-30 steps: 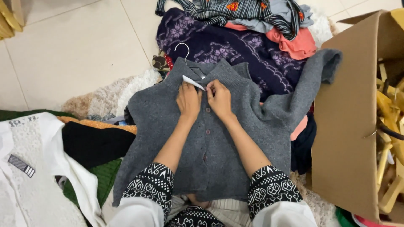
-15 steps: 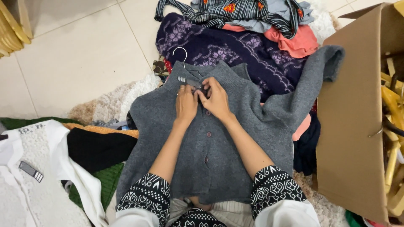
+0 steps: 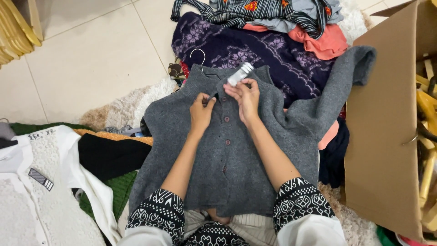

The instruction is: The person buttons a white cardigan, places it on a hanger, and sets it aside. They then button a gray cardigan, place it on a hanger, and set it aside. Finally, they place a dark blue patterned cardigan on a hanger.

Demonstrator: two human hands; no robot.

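Fingers of the right hand (image 3: 246,94) pinch a small striped tag (image 3: 241,74) at the collar, while the left hand (image 3: 201,113) grips the placket of the grey cardigan (image 3: 227,159) just beside the top button. To do this well, I think the left hand should hold the collar flat and tight, so the tag stays free from the knit. The cardigan lies in the middle of the frame, spread over the lap, on a hanger with a wire hook (image 3: 199,57). It is thick wool with dark buttons, one sleeve reaching the cardboard box (image 3: 387,136) at right.
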